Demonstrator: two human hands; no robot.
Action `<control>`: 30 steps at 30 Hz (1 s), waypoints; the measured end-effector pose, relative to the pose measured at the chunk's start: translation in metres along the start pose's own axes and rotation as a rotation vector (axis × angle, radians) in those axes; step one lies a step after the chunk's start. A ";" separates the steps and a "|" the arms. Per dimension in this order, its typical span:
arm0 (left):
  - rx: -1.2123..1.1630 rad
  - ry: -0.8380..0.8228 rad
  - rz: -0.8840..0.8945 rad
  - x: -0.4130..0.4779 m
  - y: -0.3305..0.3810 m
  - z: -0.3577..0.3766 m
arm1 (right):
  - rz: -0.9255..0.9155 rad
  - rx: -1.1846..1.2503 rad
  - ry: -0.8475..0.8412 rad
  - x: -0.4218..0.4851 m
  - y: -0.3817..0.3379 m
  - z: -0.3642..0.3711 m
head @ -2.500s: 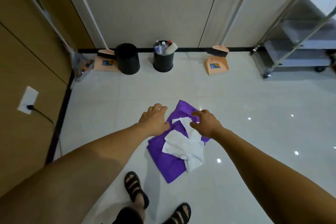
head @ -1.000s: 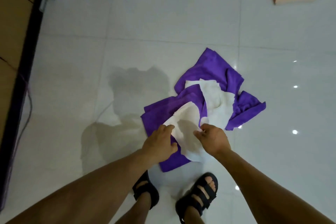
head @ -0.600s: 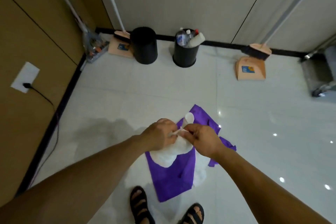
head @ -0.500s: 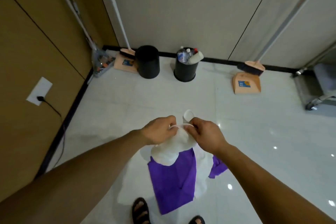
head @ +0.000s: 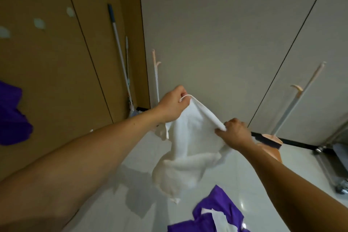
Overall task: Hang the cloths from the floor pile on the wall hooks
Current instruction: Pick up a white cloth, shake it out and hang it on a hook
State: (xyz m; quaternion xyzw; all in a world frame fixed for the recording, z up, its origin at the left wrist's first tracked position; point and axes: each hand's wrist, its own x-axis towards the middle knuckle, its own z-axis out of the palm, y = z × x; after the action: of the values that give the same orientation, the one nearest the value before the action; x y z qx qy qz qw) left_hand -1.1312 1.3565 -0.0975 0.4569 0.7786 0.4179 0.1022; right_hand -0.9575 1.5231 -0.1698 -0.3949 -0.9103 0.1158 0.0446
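A white cloth [head: 188, 149] hangs in the air between my two hands, well above the floor. My left hand [head: 172, 106] pinches its upper edge at a small loop, and my right hand [head: 233, 133] grips the same edge lower to the right. The floor pile [head: 212, 214] of purple and white cloths lies at the bottom of the view. Small pale wall hooks [head: 39, 23] sit in a row on the brown wall at the upper left. A purple cloth [head: 11, 117] hangs on that wall at the left edge.
A mop [head: 120, 58] leans in the corner by the brown wall. Two peach broom handles [head: 156, 73] stand against the grey wall, with a brush and dustpan [head: 269, 141] behind my right hand. A metal cart [head: 337, 158] stands at the far right.
I have lifted the white cloth off the pile and spread its top edge between both hands. My view has swung up from the floor to the walls.
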 end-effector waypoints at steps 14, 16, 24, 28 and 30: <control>-0.633 0.403 -0.351 -0.011 0.102 -0.072 | -0.459 1.163 -0.550 -0.056 -0.117 -0.054; -0.793 0.305 -0.374 -0.033 0.100 -0.076 | -0.414 1.131 -0.517 -0.059 -0.125 -0.052; -0.575 -0.106 -0.519 -0.146 0.049 -0.078 | -0.124 1.446 -0.555 -0.063 -0.163 -0.066; -0.277 -0.009 -0.683 -0.197 0.036 -0.076 | -0.095 1.336 -0.666 -0.084 -0.189 -0.071; -0.376 0.214 -0.697 -0.211 0.035 -0.086 | -0.188 1.339 -0.756 -0.099 -0.198 -0.065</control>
State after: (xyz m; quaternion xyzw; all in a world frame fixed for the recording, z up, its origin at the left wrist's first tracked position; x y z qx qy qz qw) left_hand -1.0368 1.1486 -0.0641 0.0931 0.8030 0.5384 0.2380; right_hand -1.0187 1.3312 -0.0568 -0.1386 -0.6293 0.7641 -0.0302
